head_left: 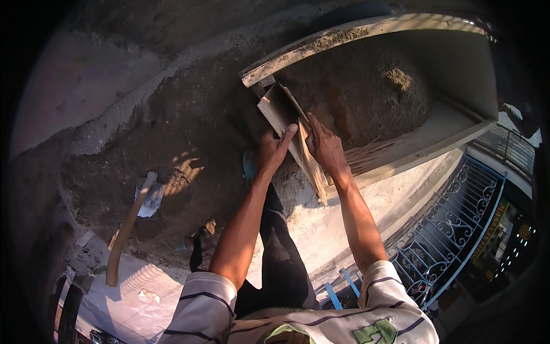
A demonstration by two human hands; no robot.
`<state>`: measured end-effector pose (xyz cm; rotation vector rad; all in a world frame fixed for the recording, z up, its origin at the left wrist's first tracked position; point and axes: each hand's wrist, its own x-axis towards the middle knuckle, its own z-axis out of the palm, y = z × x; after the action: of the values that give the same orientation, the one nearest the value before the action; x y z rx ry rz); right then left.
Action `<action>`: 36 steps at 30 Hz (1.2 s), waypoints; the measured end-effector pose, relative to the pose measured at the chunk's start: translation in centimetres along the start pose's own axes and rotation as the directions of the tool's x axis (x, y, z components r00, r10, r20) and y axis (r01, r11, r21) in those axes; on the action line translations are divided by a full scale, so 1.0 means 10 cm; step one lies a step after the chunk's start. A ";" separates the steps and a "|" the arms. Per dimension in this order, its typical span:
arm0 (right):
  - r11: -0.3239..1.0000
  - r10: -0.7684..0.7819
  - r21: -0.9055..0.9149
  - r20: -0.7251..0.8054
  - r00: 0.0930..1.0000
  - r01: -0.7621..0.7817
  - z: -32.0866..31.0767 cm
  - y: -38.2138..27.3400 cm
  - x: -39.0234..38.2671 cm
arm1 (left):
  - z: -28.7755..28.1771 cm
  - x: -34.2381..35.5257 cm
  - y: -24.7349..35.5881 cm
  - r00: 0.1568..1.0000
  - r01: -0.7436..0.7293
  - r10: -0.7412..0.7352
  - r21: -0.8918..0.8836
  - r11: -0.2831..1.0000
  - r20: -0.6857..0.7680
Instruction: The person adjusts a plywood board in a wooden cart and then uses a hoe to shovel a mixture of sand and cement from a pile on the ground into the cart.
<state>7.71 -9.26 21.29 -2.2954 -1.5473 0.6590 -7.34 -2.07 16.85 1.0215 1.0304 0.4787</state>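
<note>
A wooden panel (302, 150), with a raised frame along its edges and a splintered lower end, slants across the open end of a sand-filled wooden box. My left hand (275, 150) is closed on the panel's left edge, thumb on top and fingers mostly hidden behind the wood. On the opposite edge my right hand (325, 143) grips the same panel, its fingers pointing up along the rim. The panel's upper end is beside the end of the box's far rail (344, 37).
Sand (378, 86) is heaped inside the box, whose near rail (424, 152) runs right. Dark loose soil (189, 114) covers ground at left, where a hoe (150, 198) lies with its wooden handle toward me. A blue metal railing (447, 223) stands at lower right.
</note>
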 end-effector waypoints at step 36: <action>0.938 0.249 0.273 -0.108 0.963 -0.212 0.30 -0.33 0.79 | 0.11 0.07 -0.25 0.999 -0.033 0.032 -0.038 0.999 -0.032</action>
<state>6.02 -0.72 18.72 -2.2844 -1.0679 0.6931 -6.38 -3.29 14.46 1.0001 1.0300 0.5413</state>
